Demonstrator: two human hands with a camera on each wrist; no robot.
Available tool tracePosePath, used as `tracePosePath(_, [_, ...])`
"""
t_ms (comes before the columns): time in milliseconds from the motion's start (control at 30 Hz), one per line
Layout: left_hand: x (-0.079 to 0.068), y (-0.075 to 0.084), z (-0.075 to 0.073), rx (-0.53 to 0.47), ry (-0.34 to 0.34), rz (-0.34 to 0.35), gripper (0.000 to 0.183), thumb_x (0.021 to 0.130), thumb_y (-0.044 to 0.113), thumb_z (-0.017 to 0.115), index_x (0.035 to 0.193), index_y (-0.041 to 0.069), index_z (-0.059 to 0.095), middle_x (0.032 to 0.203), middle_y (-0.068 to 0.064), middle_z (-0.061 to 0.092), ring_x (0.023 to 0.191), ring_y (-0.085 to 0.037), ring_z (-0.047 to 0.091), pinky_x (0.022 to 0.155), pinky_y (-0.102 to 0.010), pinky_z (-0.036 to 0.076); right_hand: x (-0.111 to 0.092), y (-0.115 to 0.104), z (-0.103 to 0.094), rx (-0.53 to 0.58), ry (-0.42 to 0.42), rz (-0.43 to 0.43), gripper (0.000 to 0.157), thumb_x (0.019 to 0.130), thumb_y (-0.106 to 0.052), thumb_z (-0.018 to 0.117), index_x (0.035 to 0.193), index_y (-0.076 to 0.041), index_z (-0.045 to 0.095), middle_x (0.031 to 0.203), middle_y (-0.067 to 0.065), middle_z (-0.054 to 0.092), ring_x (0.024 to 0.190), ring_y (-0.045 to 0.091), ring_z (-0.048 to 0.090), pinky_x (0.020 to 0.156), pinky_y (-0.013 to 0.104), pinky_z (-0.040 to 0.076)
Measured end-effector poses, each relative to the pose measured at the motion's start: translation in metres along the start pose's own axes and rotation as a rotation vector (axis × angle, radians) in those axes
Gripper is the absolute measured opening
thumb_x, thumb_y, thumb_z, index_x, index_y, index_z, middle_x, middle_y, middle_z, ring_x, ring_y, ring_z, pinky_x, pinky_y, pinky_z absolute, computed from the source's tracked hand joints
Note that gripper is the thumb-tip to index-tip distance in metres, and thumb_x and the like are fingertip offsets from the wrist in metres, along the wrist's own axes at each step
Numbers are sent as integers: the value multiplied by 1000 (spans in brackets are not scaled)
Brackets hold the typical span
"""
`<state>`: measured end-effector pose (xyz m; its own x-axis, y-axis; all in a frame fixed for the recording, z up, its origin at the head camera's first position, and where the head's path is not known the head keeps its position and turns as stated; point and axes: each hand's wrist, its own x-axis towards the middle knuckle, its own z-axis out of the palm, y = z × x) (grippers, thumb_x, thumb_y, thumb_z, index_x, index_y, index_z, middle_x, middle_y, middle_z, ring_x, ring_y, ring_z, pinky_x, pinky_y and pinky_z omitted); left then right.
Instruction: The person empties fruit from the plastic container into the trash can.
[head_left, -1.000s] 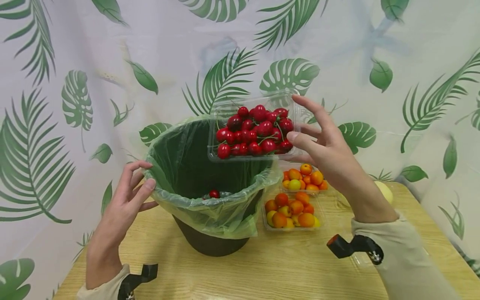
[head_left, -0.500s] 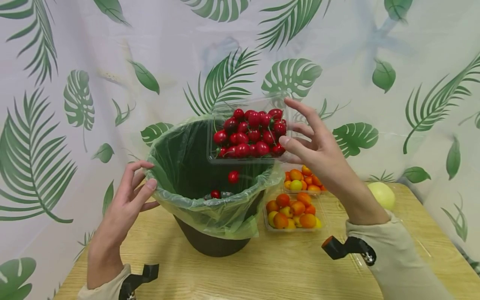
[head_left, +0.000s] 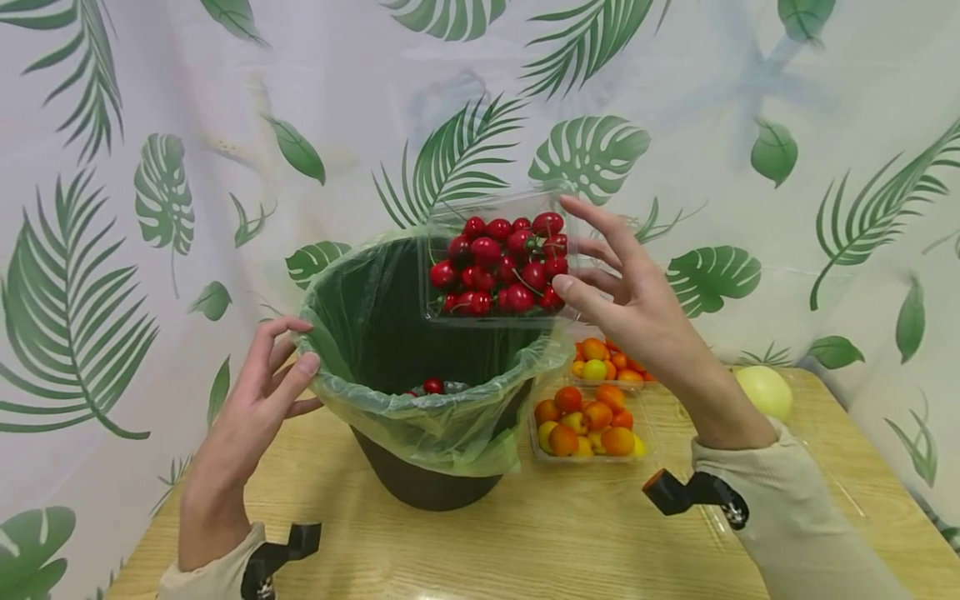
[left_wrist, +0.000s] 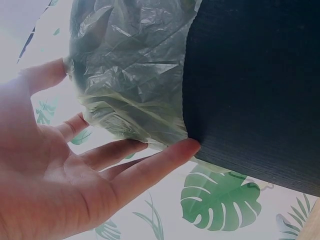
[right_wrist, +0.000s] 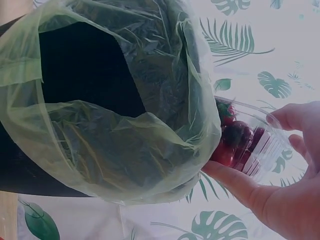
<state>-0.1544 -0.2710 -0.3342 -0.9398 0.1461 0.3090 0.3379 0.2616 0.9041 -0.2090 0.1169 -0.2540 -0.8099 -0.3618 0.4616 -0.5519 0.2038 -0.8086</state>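
Observation:
My right hand [head_left: 637, 292] grips the right end of a clear plastic box [head_left: 491, 319], tilted over the bin's mouth. Red cherries [head_left: 517, 296] with green stems fill it. In the right wrist view, thumb and fingers hold the box [right_wrist: 272, 145] behind the bin's rim. A dark bin [head_left: 420, 475] stands on the table, lined with a thin green bag [head_left: 457, 437] folded over its rim. Inside, a cherry [head_left: 433, 385] lies low, with part of another beside it. My left hand [head_left: 258, 400] touches the bin's left rim with spread fingers; in the left wrist view, fingertips [left_wrist: 187, 146] rest along its outside.
Right of the bin, two clear boxes of small orange and yellow fruit [head_left: 592, 421] stand one behind the other on the wooden table [head_left: 570, 533]. A round pale-green fruit [head_left: 763, 393] sits farther right. A leaf-printed curtain [head_left: 345, 75] hangs behind.
My right hand has moved left with the cherry box. One cherry was in mid-air below the box half a second ago and is no longer there. The left hand stays at the rim.

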Motion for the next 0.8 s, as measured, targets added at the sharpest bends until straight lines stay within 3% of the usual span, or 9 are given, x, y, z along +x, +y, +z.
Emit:
tracePosePath(200, [0, 0, 0, 2, 3, -8, 40, 110, 23, 48, 146, 18, 33, 162, -14, 26, 142, -41, 39, 88, -34, 56, 1, 1, 1, 1, -11, -9, 70, 102, -12, 64, 160, -37, 33, 159, 2, 34, 130, 34, 54, 90, 33, 57])
tracePosePath(400, [1, 0, 0, 12, 5, -6, 40, 110, 24, 49, 146, 18, 33, 164, -14, 24, 143, -42, 38, 91, -48, 55, 2, 1, 3, -6, -21, -26, 71, 102, -10, 63, 160, -37, 34, 160, 1, 31, 128, 34, 54, 88, 33, 58])
tracePosePath(600, [1, 0, 0, 5, 3, -5, 40, 110, 24, 48, 146, 17, 32, 164, -15, 23, 144, -44, 37, 88, -40, 56, 0, 0, 7, -58, -18, -76, 72, 101, -6, 64, 161, -32, 34, 163, -5, 29, 129, 32, 54, 85, 31, 59])
tracePosePath(800, [0, 0, 0, 4, 7, -9, 41, 110, 25, 49, 147, 18, 32, 164, -13, 24, 144, -43, 37, 92, -60, 52, 0, 0, 11, -82, -10, -96, 72, 101, -6, 64, 160, -34, 35, 162, -6, 30, 126, 30, 57, 83, 34, 60])
